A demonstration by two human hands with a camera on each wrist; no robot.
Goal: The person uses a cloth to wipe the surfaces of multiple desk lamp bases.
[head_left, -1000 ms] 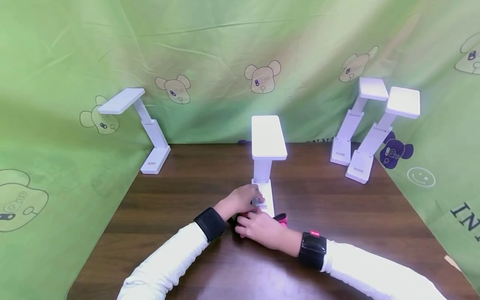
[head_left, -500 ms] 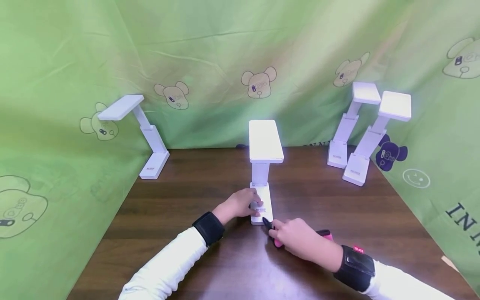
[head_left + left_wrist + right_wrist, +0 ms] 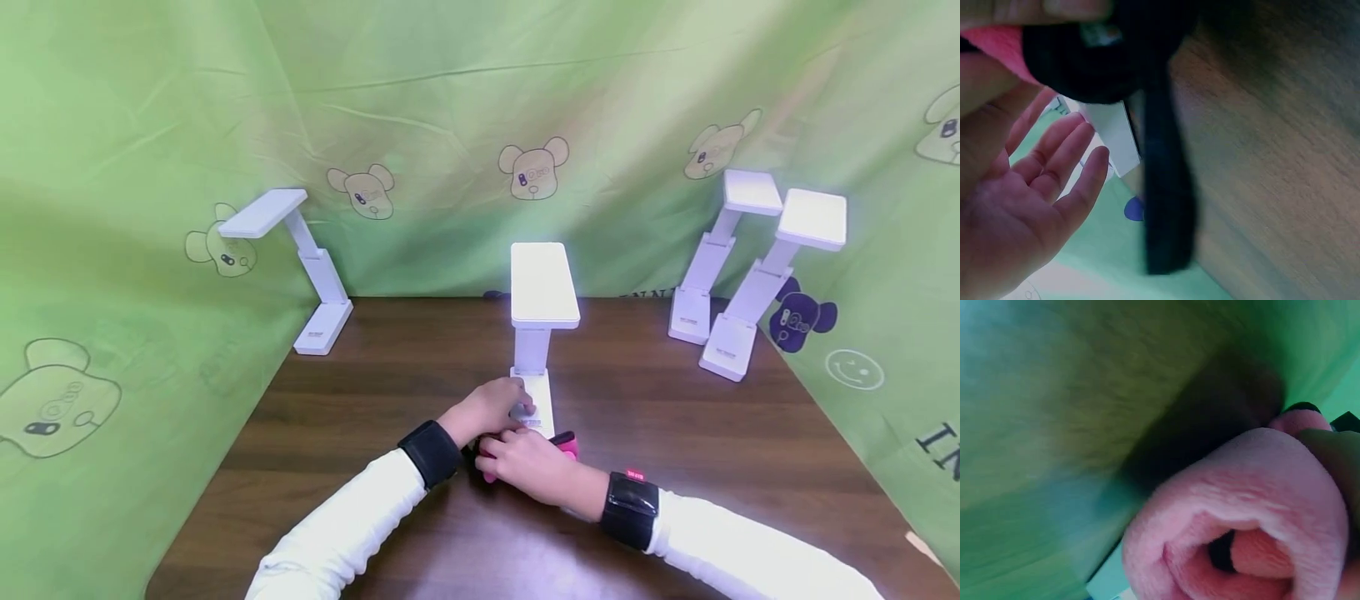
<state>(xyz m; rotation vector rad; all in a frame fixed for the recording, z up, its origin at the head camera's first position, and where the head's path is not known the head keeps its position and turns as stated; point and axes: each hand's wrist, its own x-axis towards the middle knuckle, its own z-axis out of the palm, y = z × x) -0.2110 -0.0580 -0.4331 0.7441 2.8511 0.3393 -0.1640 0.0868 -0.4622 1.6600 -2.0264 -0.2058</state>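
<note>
In the head view, my right hand [image 3: 534,471] grips a rolled pink plush band [image 3: 568,447] with black parts. It lies just in front of my left hand [image 3: 487,410], mostly covered by my fingers. The roll's soft spiral end [image 3: 1241,469] fills much of the right wrist view. A black strap [image 3: 1169,187] hangs off it in the left wrist view, blurred. There, the left palm faces the camera with its fingers loosely extended, the roll close beside them. The left fingers are over the base of a lit white desk lamp [image 3: 544,287]; contact is unclear.
Two lit white lamps [image 3: 750,193] [image 3: 813,218] stand at the back right of the brown wooden table [image 3: 630,400]. Another white lamp [image 3: 322,275] stands at the back left. Green printed cloth [image 3: 420,108] hangs behind and at both sides.
Half a second ago my right hand was farther right with the roll, a black end pointing toward the lamp base. It is now back against my left hand, which has stayed nearly in place.
</note>
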